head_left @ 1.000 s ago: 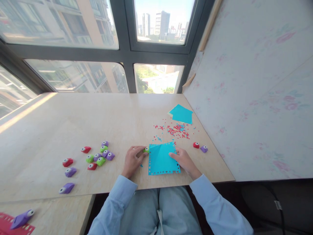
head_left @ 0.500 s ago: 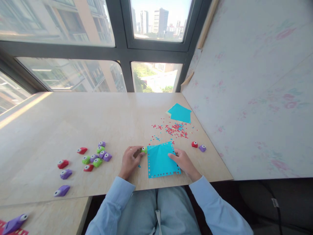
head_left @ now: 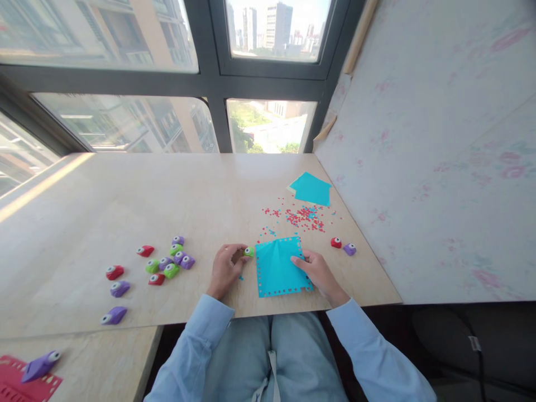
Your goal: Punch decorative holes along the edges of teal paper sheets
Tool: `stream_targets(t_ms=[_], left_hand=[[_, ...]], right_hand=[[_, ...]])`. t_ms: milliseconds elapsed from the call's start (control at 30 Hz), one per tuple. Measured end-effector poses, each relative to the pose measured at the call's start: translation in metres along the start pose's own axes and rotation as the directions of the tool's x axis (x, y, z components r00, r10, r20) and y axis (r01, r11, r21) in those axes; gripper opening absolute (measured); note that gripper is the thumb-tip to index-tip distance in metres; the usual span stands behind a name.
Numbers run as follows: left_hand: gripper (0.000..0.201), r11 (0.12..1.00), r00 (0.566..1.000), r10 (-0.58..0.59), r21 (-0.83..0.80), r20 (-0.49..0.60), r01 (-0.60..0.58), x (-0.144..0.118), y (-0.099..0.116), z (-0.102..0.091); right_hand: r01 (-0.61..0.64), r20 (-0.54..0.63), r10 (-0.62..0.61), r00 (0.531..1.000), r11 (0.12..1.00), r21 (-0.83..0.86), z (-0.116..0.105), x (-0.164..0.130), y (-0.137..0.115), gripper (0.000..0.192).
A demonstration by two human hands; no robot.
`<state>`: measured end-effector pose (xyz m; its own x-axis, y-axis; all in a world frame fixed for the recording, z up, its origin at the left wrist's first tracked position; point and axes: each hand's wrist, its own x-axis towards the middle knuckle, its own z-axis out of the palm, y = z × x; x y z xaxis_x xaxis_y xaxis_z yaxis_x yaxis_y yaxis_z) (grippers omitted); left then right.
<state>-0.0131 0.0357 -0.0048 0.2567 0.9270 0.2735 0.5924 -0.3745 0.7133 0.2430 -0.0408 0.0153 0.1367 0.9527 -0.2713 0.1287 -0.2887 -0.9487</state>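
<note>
A blue sheet of paper point(head_left: 278, 268) with small holes punched along its edges lies in front of me. My right hand point(head_left: 320, 273) pinches its right side, thumb on top and fingers beneath. Between the thumb and fingers of my left hand point(head_left: 228, 271) is a small green paper punch point(head_left: 248, 252) with a white eye-like button. That punch sits right at the sheet's upper left edge; whether paper is inside its slot is too small to tell. Tiny blue cut-outs point(head_left: 241, 277) lie beside my left hand.
Several purple, green and red punches point(head_left: 171, 271) stand to the left. A red punch point(head_left: 336, 242) and a purple one point(head_left: 350, 249) are at right. Confetti point(head_left: 305, 218) lies behind the sheet, near more blue paper point(head_left: 312, 188). Punched red paper point(head_left: 29, 379) is at lower left, beside the wall point(head_left: 452, 167) opposite.
The view has shifted slightly, so everything sits a little higher and further right. My hands keep the same hold on the punch and the blue paper.
</note>
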Motion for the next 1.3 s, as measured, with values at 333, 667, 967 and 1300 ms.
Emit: stream_targets(t_ms=[333,667,967,1300], left_hand=[[0.019,0.999,0.999,0.044,0.016,0.017,-0.044,0.0012,0.0008,0.0004],[0.018,0.998,0.998,0.055,0.016,0.022,-0.056,0.0011,0.0009,0.0004],[0.019,0.998,0.997,0.065,0.004,0.030,-0.065,0.0017,0.0036,-0.0011],[0.022,0.995,0.995,0.095,-0.039,0.025,-0.094,0.0019,0.0052,-0.0028]], right_hand=[[-0.029,0.026,0.027,0.999,0.996,0.088,0.0058,0.0016,-0.0051,0.048],[0.057,0.014,-0.056,0.998,0.993,-0.098,0.0020,0.0035,0.0018,0.039],[0.083,-0.012,-0.088,0.996,0.968,-0.235,0.0013,0.0050,-0.0035,0.031],[0.127,-0.057,-0.155,0.986,0.930,-0.344,0.0092,0.0054,-0.0033,0.025]])
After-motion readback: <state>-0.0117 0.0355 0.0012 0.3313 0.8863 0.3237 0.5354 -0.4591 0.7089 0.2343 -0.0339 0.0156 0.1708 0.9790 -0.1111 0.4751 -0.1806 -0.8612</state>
